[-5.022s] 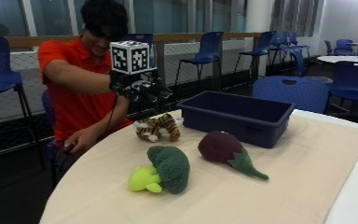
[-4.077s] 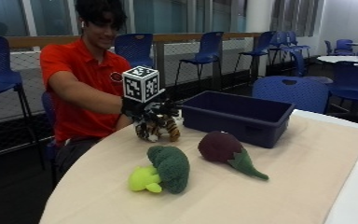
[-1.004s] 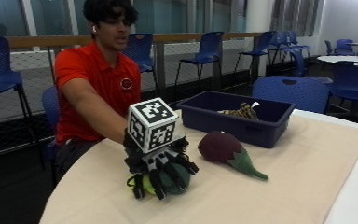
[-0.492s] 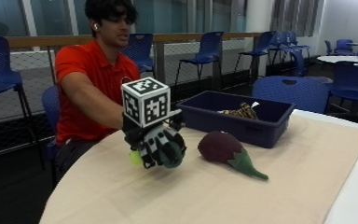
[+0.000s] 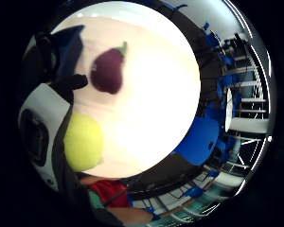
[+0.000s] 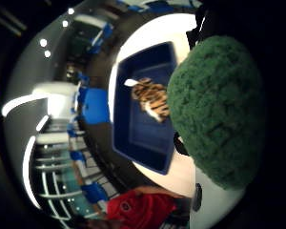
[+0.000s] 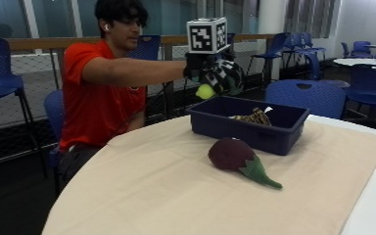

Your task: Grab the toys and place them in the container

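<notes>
Gloved right hand (image 7: 215, 77) w/ fingers curled round knobbly plush broccoli (image 6: 214, 109) above blue bin (image 7: 248, 123).

No lettering, label, brand or number can be read on anything around me, toys and container alike.

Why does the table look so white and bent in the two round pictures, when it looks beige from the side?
In the little finger side palm view, glare washes out the round beige table around the purple plush eggplant; in the thumb side view the wide lens curves the dark blue plastic bin, and the close green knitted broccoli toy looms; the outside view shows even light.
</notes>
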